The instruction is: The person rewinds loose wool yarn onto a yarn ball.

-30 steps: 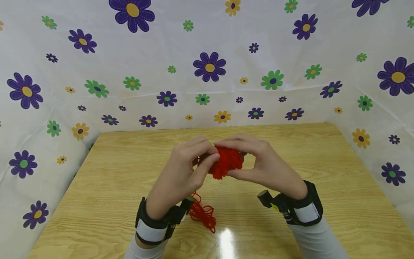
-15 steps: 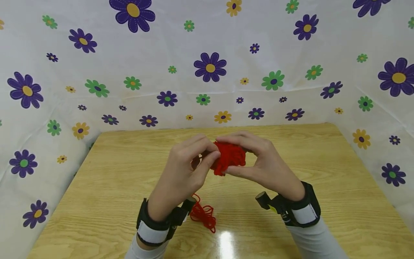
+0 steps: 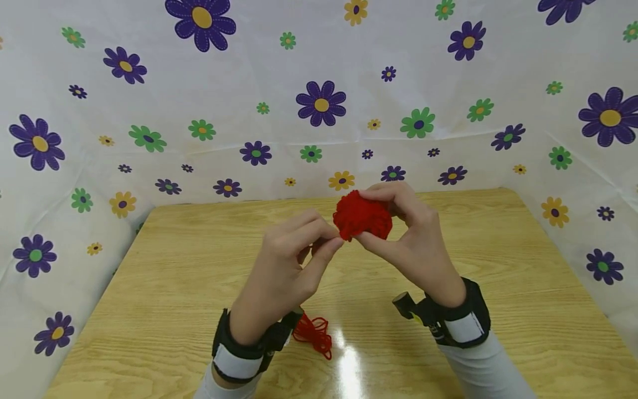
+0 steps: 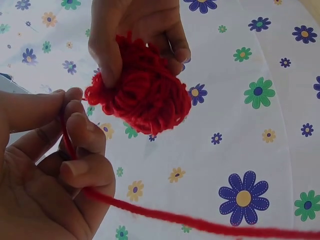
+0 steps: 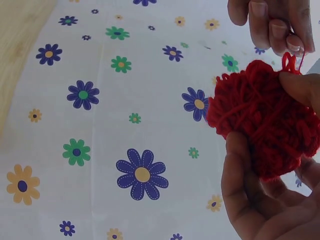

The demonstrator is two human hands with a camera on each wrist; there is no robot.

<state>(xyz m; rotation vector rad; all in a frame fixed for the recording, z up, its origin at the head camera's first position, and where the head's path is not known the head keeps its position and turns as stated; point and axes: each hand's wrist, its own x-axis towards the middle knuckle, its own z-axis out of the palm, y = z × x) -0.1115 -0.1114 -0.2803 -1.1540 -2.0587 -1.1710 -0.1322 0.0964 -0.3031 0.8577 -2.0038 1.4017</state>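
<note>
A ball of red yarn [image 3: 363,215] is held above the table by my right hand [image 3: 416,233], its thumb and fingers curled round it. Loops stick out along the ball's edge in the right wrist view. My left hand [image 3: 294,257] is just left of the ball and pinches a red yarn strand [image 4: 67,135] between thumb and forefinger. That strand crosses the curled fingers and trails off to the right in the left wrist view. Under my left wrist, a loose tangle of red yarn [image 3: 315,335] lies on the table.
The wooden table [image 3: 199,266] spreads out under both arms. A white cloth with printed flowers [image 3: 224,111] hangs behind it and along both sides. Each wrist wears a black strap with a small camera, such as the right wrist camera [image 3: 406,305].
My right hand has lifted and turned the yarn ball up and to the right, showing more of it. My left hand has drawn apart from the ball's body, still pinching the strand.
</note>
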